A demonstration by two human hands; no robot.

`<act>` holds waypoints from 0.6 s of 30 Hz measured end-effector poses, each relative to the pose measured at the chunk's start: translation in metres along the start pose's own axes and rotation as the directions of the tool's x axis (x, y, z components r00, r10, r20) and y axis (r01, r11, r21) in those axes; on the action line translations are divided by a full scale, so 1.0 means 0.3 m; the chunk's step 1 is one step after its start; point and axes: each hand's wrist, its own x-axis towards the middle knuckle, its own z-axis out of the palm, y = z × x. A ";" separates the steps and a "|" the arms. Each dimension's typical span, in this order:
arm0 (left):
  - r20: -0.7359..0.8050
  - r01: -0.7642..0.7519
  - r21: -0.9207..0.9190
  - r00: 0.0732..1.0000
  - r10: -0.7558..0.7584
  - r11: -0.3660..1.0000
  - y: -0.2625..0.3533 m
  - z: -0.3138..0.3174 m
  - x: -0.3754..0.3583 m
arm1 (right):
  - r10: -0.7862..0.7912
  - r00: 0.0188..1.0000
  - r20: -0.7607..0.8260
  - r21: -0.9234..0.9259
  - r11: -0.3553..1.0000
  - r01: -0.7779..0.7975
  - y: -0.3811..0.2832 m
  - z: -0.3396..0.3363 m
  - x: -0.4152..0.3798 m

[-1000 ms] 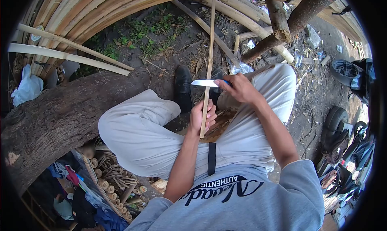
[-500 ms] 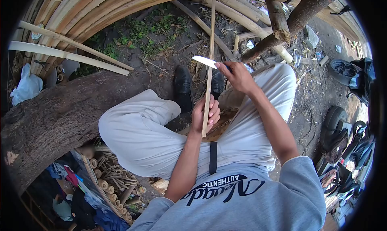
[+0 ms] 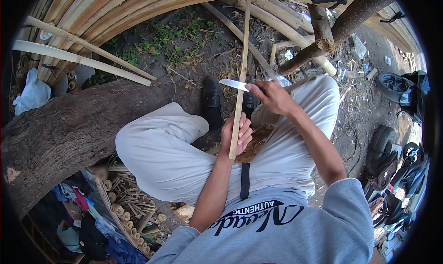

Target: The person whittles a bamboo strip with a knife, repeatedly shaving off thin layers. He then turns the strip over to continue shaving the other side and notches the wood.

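A long, narrow bamboo strip [image 3: 244, 63] runs away from my lap toward the top of the view. My left hand [image 3: 236, 134] is closed around it close to its near end. In my right hand [image 3: 272, 96] is a knife [image 3: 234, 84], its handle mostly hidden by the fingers. The bright blade points left and lies across the strip, a little beyond my left hand. Below the strip are my dark shoes [image 3: 212, 98] and my light trousers [image 3: 161, 148].
A thick tree trunk [image 3: 60, 130] lies on the left. Long bamboo slats [image 3: 152, 10] curve across the top. A branch post [image 3: 344, 26] leans at upper right. Cut bamboo pieces [image 3: 131, 197] fill a bin at lower left. A motorcycle wheel [image 3: 392, 86] is at right.
My right hand and the knife have come slightly down along the strip, toward my body. Both hands keep their holds, and the strip's near end sits slightly lower.
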 end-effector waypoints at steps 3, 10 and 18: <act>-0.032 -0.008 -0.041 0.999 0.007 0.999 0.006 0.005 0.000 | -0.108 0.994 0.007 0.046 0.993 0.108 -0.021 0.030 -0.046; -0.118 0.029 0.182 0.993 -0.007 0.983 0.000 0.006 0.014 | 0.037 0.999 0.029 0.002 0.999 -0.037 -0.012 -0.022 -0.036; -0.143 0.028 0.206 0.990 0.002 0.978 -0.010 0.040 0.025 | 0.050 0.998 -0.042 -0.031 0.998 -0.051 0.019 -0.061 -0.012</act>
